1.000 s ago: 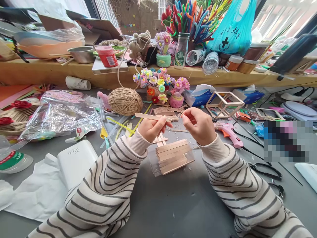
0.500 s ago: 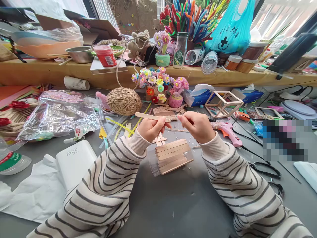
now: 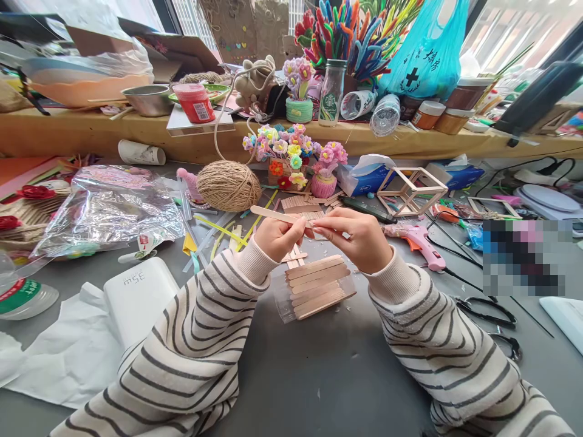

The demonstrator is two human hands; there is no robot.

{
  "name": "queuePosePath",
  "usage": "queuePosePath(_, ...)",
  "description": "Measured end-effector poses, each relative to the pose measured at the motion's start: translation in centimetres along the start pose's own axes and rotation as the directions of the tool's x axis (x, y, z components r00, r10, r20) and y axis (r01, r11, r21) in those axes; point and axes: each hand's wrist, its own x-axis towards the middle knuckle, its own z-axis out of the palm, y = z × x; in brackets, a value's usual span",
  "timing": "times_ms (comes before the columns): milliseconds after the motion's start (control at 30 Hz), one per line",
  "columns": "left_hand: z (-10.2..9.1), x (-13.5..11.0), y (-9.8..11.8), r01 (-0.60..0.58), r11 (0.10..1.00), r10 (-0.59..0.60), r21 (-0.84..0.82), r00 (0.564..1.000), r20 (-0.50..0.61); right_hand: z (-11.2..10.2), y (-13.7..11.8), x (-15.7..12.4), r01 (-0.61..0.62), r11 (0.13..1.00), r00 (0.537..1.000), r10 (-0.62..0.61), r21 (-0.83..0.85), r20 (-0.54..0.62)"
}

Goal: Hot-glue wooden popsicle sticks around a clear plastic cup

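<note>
A wooden craft stick [image 3: 273, 213] is pinched in my left hand [image 3: 281, 238], its rounded end sticking out to the left. My right hand [image 3: 357, 235] has thumb and fingers pressed together at the stick's right end; whether it grips the stick or a small bit there is too fine to tell. Just below both hands, a panel of craft sticks laid side by side [image 3: 316, 280] rests on a clear plastic sheet [image 3: 283, 303]. Behind it a few crossed sticks [image 3: 295, 257] show partly under my left hand. More loose sticks [image 3: 303, 205] lie farther back.
A pink glue gun [image 3: 426, 243] with its cord and black scissors [image 3: 487, 311] lie to the right. A stick-built frame [image 3: 412, 189] stands behind. Twine ball [image 3: 228, 186], plastic strips and a white power bank [image 3: 139, 297] are on the left. A crowded ledge [image 3: 182, 138] runs across the back.
My right hand has moved left, from apart to meeting the stick's right end beside my left hand. The left hand and its stick have barely shifted.
</note>
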Motion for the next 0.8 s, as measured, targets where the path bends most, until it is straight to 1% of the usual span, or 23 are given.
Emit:
queuePosePath(200, 0.1, 0.1, -0.1, 0.015, 0.999, -0.016, 0.029, 1.000, 0.010, 0.0, -0.1, 0.0, -0.001, 1.000, 0.999, 0.000, 0.023, 0.053)
queuePosePath(433, 0.4, 0.1, -0.9, 0.047, 0.991, -0.049, 0.122, 0.999, 0.015, 0.6, -0.1, -0.2, 0.025, 0.997, 0.994, -0.017, -0.076, 0.108)
queuePosePath(567, 0.5, 0.2, -1.2, -0.009, 0.988, 0.003, 0.154, 0.999, 0.035, 0.9, 0.0, -0.2, 0.052, 0.992, 0.994, -0.041, -0.112, 0.102)
queuePosePath(700, 0.5, 0.3, -1.5, -0.069, 0.982, 0.060, 0.177, 0.997, 0.054, 0.9, -0.3, -0.3, 0.073, 0.984, 0.990, -0.052, -0.161, 0.134)
queuePosePath(800, 0.6, 0.3, -1.5, -0.090, 0.980, 0.077, 0.177, 0.994, 0.079, 1.0, -0.6, -0.4, 0.083, 0.974, 0.992, -0.060, -0.211, 0.114)
